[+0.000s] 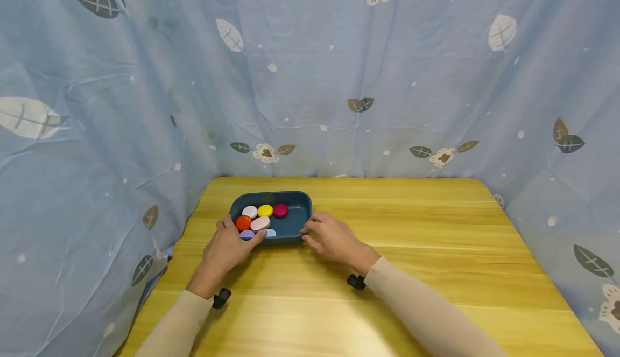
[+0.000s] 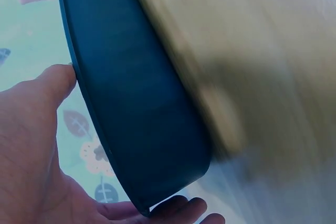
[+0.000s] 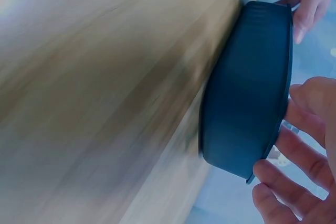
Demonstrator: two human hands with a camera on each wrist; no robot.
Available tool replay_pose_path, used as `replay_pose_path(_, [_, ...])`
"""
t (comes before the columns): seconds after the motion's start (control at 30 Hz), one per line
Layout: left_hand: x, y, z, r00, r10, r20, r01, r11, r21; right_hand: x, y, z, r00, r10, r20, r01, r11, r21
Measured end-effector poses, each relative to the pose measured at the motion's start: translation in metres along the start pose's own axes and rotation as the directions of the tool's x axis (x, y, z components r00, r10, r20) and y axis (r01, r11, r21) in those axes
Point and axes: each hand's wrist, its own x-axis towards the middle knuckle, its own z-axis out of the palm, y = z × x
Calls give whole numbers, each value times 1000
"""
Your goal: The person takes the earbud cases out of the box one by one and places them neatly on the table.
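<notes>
A dark blue, round-cornered tray (image 1: 295, 221) rests on the table toward its far left. Inside, mostly to the left, lie several smooth rounded pieces, among them a white one (image 1: 249, 211), a yellow one (image 1: 265, 210), a magenta one (image 1: 280, 210), an orange-red one (image 1: 244, 223) and a pale pink oval (image 1: 260, 224). The left hand (image 1: 225, 246) holds the tray's left end, thumb on the near rim and fingers around the end. At the near right corner the right hand (image 1: 334, 238) grips with curled fingers. Both wrist views show the tray's outer wall (image 2: 126, 87).
The wood-grain table (image 1: 411, 238) extends to the right of the tray and toward the person. A pale blue curtain (image 1: 310, 77) with leaf and flower prints hangs behind the table and along both sides. Small black devices (image 1: 357, 282) sit at the wrists.
</notes>
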Motion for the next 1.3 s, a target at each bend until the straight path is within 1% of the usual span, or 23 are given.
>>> replay_pose_path(0.17, [-7,8,2,999,33,-2,-33,999,27,-14,8,-4,999,0,-44,0,1000,-1])
replay_pose_path(0.27, [-10,15,4,998,59,-4,-59,998,31,-24,13,-6,997,25,-71,-24,1000,11])
replay_pose_path(0.4, [-14,22,10,997,81,11,-82,996,31,-38,18,-11,993,59,-102,-54,997,47])
replay_pose_path(0.5, [-17,26,16,995,98,17,-98,994,36,-49,22,-15,991,93,-97,-86,993,79])
replay_pose_path(0.63, [-19,33,22,989,149,0,-148,988,50,-61,29,-22,986,149,-73,-139,981,133])
replay_pose_path(0.73, [-20,39,23,981,191,-14,-190,981,45,-67,36,-29,982,177,-71,-163,972,171])
replay_pose_path(0.9, [-22,47,23,966,259,-11,-259,966,14,-78,47,-38,978,196,-79,-178,966,185])
replay_pose_path(1.0, [-24,50,24,951,309,7,-309,951,1,-85,51,-43,974,216,-70,-200,962,186])
replay_pose_path(1.1, [-26,54,24,938,346,30,-346,938,-11,-93,55,-51,967,249,-44,-237,953,188])
replay_pose_path(1.3, [-30,64,26,918,392,69,-392,920,-15,-107,60,-68,952,305,20,-304,938,167])
